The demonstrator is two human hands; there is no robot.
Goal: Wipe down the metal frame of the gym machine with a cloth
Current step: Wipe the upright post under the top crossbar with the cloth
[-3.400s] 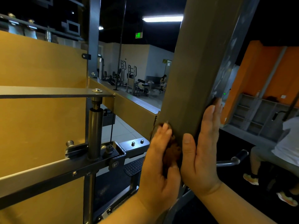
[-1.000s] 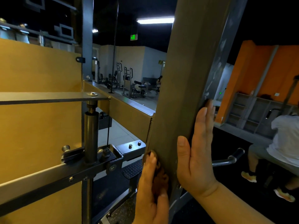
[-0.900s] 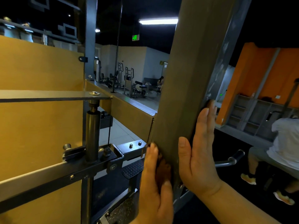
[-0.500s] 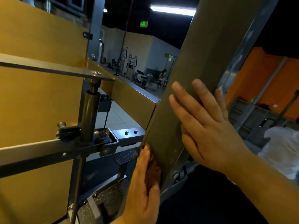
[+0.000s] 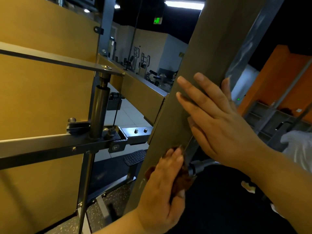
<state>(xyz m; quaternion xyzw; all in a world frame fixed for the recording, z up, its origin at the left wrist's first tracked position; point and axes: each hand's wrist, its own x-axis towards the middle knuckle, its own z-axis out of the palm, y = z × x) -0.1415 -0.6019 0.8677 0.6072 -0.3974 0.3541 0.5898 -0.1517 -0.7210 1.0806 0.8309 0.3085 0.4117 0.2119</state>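
Yellow panels: flat, smooth, faint sheen, filling the left of the view behind the steelwork. Post: wide square-section steel upright of the machine frame, leaning in this view, dull grey-brown paint, matte front face, glossier side face catching light, pale scuffs low down. Crossbar: square grey bar with bolt heads, carrying a round dark cylinder that stands upright through it. Right hand: laid flat on the post's front face above the left hand, fingers straight and spread, one fingertip reaching over the far edge; it holds nothing. Judged to be steadying the body against the post so the other hand can bear down. Left hand: low on the post near its right edge, fingers lying up the face and thumb tucked beneath, gripping the cloth. Cloth: small, reddish-brown, soft and bunched, squeezed between palm and steel, with a scrap showing at the hand's left side. Bunching likely gives a thicker pad for rubbing the edge. Wipe appears under way on the lower post; upper face not yet judged clean.
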